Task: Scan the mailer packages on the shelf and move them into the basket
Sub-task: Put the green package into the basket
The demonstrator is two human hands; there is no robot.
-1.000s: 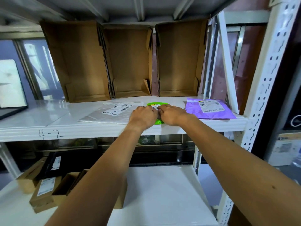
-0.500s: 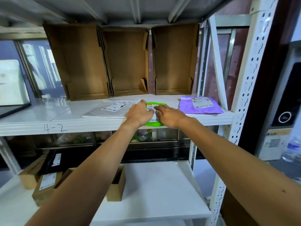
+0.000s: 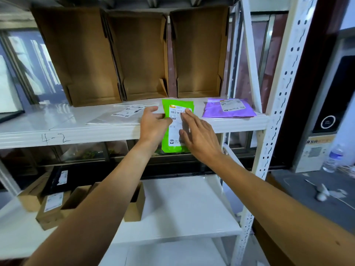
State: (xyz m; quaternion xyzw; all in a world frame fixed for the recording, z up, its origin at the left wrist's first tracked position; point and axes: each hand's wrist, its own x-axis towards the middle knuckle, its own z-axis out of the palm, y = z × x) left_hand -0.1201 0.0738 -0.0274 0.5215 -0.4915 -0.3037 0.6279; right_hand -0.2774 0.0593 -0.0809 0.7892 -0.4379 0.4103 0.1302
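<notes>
Green mailer held upright in front of the near edge of the white shelf marked 4-2, label facing the camera. Left hand pinching its left edge; right hand flat, straight fingers resting on the label. Lying flat on the shelf: translucent mailer at left, purple mailer at right. At the far side, three open cardboard boxes standing on end, brown insides showing. Labelled cartons on the lower shelf.
</notes>
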